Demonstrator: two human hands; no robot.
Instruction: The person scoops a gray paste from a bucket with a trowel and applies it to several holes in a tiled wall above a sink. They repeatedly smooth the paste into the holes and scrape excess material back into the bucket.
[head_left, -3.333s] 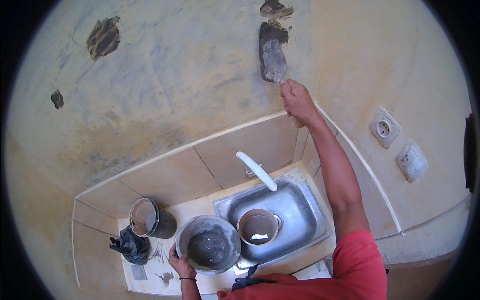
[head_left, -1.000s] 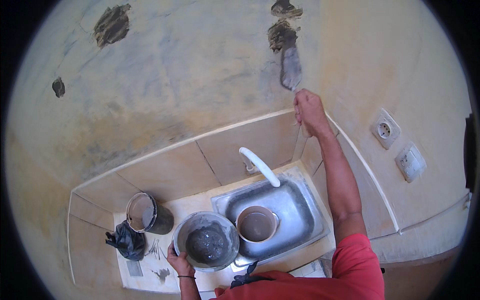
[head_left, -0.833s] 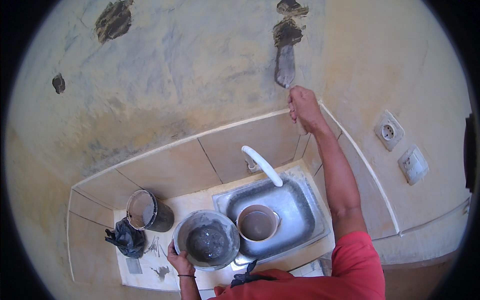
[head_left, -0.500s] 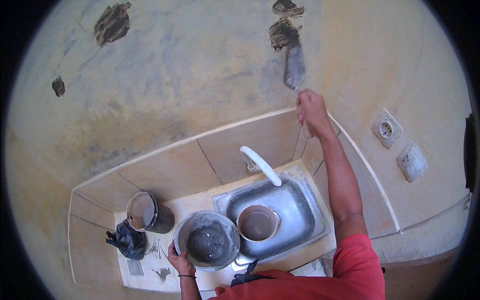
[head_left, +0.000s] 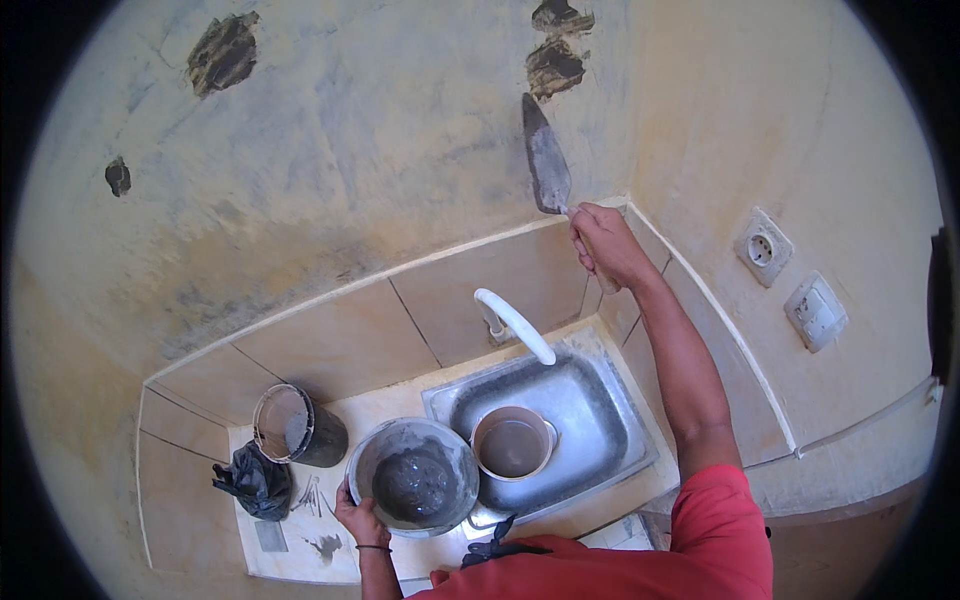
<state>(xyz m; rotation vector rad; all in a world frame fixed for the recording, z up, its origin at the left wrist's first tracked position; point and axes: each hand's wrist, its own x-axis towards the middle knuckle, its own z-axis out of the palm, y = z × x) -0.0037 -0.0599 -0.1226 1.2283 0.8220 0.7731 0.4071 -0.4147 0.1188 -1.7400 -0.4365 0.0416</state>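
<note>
My right hand (head_left: pixel 606 243) is closed round the handle of a trowel (head_left: pixel 546 160), its blade pointing up along the wall. The tip lies just below a rough, dark grey mortar patch (head_left: pixel 555 68) near the corner; another dark patch (head_left: pixel 562 16) sits above it. Down at the counter, my left hand (head_left: pixel 360 518) grips the left rim of a grey basin (head_left: pixel 366 455). Wet grey mortar (head_left: pixel 414 484) covers the bottom of that basin, which stands beside the sink.
A pot of murky water (head_left: pixel 512 446) stands in the steel sink (head_left: pixel 590 440), under a white faucet (head_left: pixel 515 325). Left on the counter are a dark bucket (head_left: pixel 325 437) and a black plastic bag (head_left: pixel 259 482). The right wall bears a socket (head_left: pixel 763 247) and a switch (head_left: pixel 816 312).
My right hand has drawn the trowel down and left, away from the patch it overlapped, and the blade has turned. My left hand keeps its hold on the basin.
</note>
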